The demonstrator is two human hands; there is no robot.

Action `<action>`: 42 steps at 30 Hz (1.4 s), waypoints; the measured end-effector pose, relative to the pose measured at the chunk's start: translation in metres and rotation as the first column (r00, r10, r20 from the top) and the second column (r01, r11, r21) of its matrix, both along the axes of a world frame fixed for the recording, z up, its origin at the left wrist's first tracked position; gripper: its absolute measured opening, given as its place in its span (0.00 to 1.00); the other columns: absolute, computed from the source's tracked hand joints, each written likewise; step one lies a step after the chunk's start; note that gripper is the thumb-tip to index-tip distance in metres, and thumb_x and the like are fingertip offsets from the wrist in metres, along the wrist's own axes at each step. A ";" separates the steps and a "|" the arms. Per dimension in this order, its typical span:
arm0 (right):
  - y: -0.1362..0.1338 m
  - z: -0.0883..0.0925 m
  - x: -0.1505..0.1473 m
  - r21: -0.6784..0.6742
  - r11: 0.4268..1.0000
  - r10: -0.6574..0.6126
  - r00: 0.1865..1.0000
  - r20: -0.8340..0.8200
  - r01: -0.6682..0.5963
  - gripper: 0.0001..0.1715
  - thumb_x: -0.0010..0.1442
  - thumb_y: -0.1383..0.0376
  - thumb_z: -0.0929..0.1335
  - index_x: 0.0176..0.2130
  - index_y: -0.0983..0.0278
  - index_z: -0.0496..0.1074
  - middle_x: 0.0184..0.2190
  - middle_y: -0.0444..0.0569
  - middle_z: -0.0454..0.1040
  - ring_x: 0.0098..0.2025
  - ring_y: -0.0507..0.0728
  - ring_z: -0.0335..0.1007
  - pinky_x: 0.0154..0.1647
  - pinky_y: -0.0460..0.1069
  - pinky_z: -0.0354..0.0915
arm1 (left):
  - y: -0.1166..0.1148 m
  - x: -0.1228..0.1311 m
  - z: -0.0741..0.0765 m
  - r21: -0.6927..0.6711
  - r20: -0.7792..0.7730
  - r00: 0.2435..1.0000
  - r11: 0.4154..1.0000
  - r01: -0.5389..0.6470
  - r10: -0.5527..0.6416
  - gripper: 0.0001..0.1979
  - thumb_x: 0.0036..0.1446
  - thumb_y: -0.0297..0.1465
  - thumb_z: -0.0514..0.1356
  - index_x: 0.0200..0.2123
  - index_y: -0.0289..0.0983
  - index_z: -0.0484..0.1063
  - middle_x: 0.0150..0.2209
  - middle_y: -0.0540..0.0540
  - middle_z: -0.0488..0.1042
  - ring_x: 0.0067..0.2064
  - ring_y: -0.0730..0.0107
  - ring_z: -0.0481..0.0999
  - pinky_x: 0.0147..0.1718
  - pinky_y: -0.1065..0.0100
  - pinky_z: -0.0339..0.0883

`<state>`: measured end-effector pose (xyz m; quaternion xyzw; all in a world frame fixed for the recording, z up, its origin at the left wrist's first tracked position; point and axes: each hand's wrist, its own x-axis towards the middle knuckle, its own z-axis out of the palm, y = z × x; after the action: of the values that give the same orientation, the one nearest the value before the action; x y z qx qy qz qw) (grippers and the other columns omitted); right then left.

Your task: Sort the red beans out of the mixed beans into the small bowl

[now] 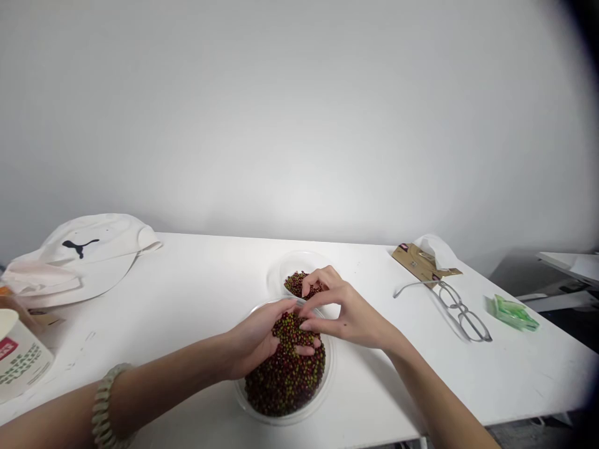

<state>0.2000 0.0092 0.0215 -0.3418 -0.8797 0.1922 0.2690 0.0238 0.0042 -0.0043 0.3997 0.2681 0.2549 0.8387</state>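
A clear round bowl (331,368) is filled with small red and green beans (285,393). My left hand (257,340) is cupped palm up over it, with a heap of the beans lying in the palm and between the fingers. Just above that palm is my right hand (344,308), its thumb and index finger brought close together at the beans. Whether a bean is between those fingertips is too small to tell. Behind both hands stands a second clear bowl (306,257) with fewer beans, mostly red, partly hidden by my right hand.
To the left are a white cap (107,240) and a white paper tub (21,362). Eyeglasses (461,305), a brown packet (416,263) with white tissue (440,251), and a green packet (515,312) lie at the right. A wall (299,125) rises behind the white table (187,330).
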 end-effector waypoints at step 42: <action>0.029 -0.029 0.014 0.293 0.867 -0.385 0.915 -0.121 0.404 0.10 0.59 0.68 0.63 0.40 0.60 0.71 0.31 0.48 0.70 0.35 0.57 0.62 0.36 0.52 0.61 | 0.000 0.000 0.004 -0.014 -0.029 0.999 1.000 0.017 -0.017 0.10 0.51 0.34 0.52 0.31 0.35 0.70 0.36 0.44 0.71 0.39 0.64 0.69 0.44 0.63 0.60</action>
<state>0.2140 0.0386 -0.0079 -0.4616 -0.8021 0.0016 0.3788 0.0233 0.0037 -0.0005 0.4001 0.2786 0.2399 0.8395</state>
